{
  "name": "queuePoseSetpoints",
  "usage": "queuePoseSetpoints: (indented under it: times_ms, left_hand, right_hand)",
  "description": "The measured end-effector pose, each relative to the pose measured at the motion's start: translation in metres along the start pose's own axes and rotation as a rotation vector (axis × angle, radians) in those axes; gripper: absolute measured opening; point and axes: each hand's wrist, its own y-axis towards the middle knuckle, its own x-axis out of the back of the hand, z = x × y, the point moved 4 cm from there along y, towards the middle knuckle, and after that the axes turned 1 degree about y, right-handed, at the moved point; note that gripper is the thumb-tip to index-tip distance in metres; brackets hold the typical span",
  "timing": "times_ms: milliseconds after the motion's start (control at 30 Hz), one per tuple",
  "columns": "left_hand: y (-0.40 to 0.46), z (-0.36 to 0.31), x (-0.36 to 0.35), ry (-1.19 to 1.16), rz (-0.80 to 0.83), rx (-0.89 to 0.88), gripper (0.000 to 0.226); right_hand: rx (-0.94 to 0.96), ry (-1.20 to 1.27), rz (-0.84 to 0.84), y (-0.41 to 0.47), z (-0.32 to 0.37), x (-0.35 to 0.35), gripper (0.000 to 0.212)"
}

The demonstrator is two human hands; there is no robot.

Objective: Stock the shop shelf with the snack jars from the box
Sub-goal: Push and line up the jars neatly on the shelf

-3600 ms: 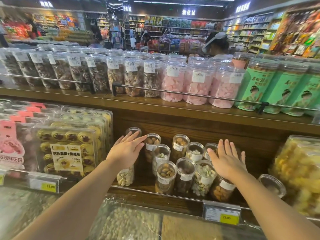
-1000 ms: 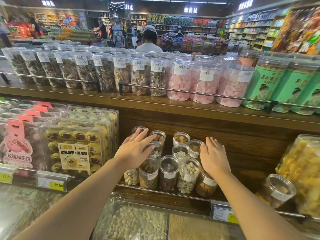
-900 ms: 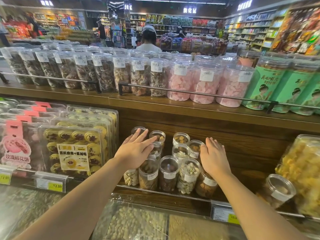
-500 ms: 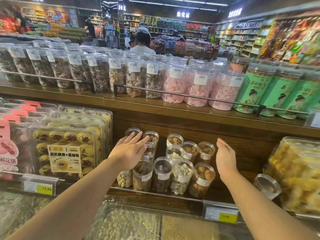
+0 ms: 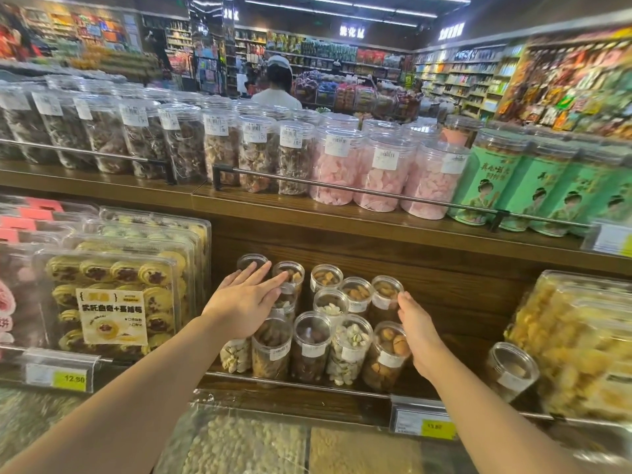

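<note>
Several small clear snack jars (image 5: 313, 347) of nuts stand packed together on the middle wooden shelf (image 5: 455, 336), behind a thin metal rail. My left hand (image 5: 244, 299) lies flat and open over the jars at the left of the group, fingers spread. My right hand (image 5: 415, 325) is edge-on against the right side of the group, touching the rightmost jars (image 5: 386, 354), fingers straight. One more small jar (image 5: 511, 369) leans alone further right. The box is not in view.
Clear trays of pastries (image 5: 113, 295) fill the shelf to the left, bags of yellow snacks (image 5: 578, 340) to the right. Large jars (image 5: 379, 172) line the upper shelf behind a rail. Price tags (image 5: 425, 424) edge the shelf front. A person (image 5: 277, 87) stands in the aisle beyond.
My hands have pushed the jars into a tight group. My right hand came off the jar tops and now presses the group's right side. The left hand stays on top.
</note>
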Motion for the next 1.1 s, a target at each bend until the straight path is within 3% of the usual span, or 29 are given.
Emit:
queuePoseSetpoints:
  times_ms: [67, 167, 267, 367, 500, 800, 933, 1000, 1100]
  left_hand:
    - [-0.001, 0.000, 0.000, 0.001, -0.011, 0.000, 0.050]
    - [-0.001, 0.000, 0.000, 0.000, -0.022, -0.002, 0.050]
    - [-0.001, -0.001, 0.001, 0.006, -0.021, -0.001, 0.050]
    - [-0.001, -0.001, 0.001, 0.006, -0.018, 0.004, 0.049]
    - [-0.001, -0.001, 0.001, 0.011, -0.004, 0.014, 0.050]
    - [0.000, 0.002, -0.002, -0.012, 0.005, 0.005, 0.049]
    - [0.001, 0.001, 0.000, 0.001, 0.004, 0.005, 0.049]
    - [0.000, 0.001, 0.000, 0.008, 0.005, 0.011, 0.049]
    - [0.000, 0.000, 0.001, 0.006, -0.004, 0.000, 0.049]
  right_hand:
    - [0.089, -0.179, -0.029, -0.003, 0.013, -0.001, 0.062]
    - [0.436, -0.541, -0.099, -0.011, 0.050, -0.012, 0.059]
    - [0.659, -0.784, 0.019, -0.014, 0.077, -0.050, 0.044]
    - [0.630, -0.930, 0.109, -0.010, 0.090, -0.091, 0.042]
    - [0.565, -1.177, 0.043, 0.002, 0.096, -0.120, 0.036]
    - [0.372, -1.066, 0.185, 0.025, 0.102, -0.130, 0.022]
    - [0.443, -0.970, 0.184, 0.023, 0.093, -0.121, 0.018]
    - [0.433, -0.897, 0.210, 0.022, 0.092, -0.114, 0.025]
    - [0.425, -0.881, 0.376, 0.013, 0.100, -0.102, 0.052]
